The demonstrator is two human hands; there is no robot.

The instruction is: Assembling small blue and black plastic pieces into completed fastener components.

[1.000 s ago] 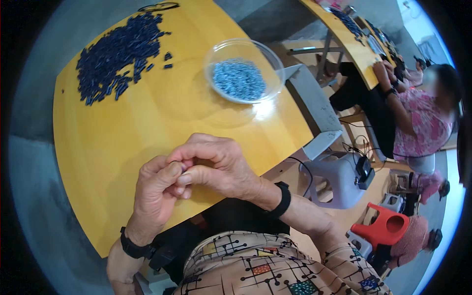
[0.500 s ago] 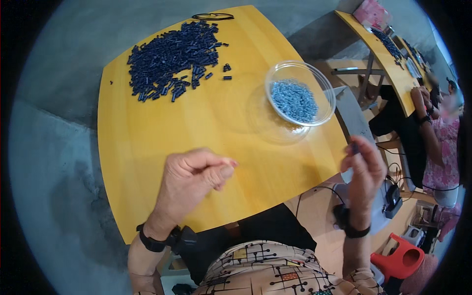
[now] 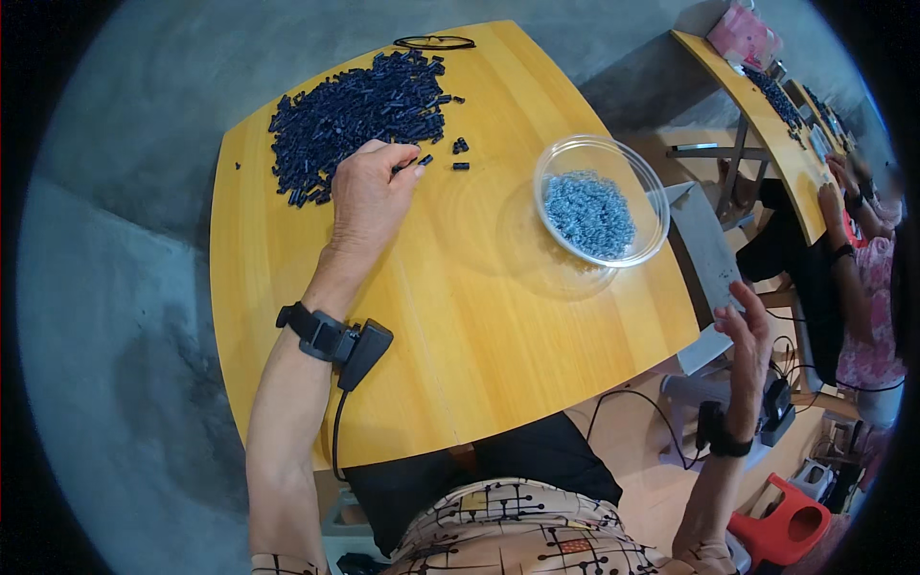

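A large heap of small dark blue tube-shaped pieces (image 3: 355, 115) lies on the far left of the yellow table (image 3: 460, 355). My left hand (image 3: 374, 187) reaches to the heap's near right edge, thumb and forefinger pinched on one dark tube-shaped piece. A few loose pieces (image 3: 461, 167) lie just right of its fingertips. My right hand (image 3: 747, 321) hovers beyond the table's right edge, fingers apart, with nothing visible in it. Between the hands, toward the right, a clear round plastic bowl (image 3: 652, 192) contains many small shiny silvery-blue metal parts (image 3: 589, 216), too fine to name.
A thin black loop (image 3: 434, 42) rests at the table's far edge. To the right, a grey box-like surface (image 3: 704, 244) adjoins the table. Another person (image 3: 867, 297) sits at a second table (image 3: 747, 96). A red plastic object (image 3: 781, 522) stands lower right.
My left hand has gone forward from the table's near middle to the heap. My right hand has moved slightly right and opened; the dark piece in its fingers no longer shows.
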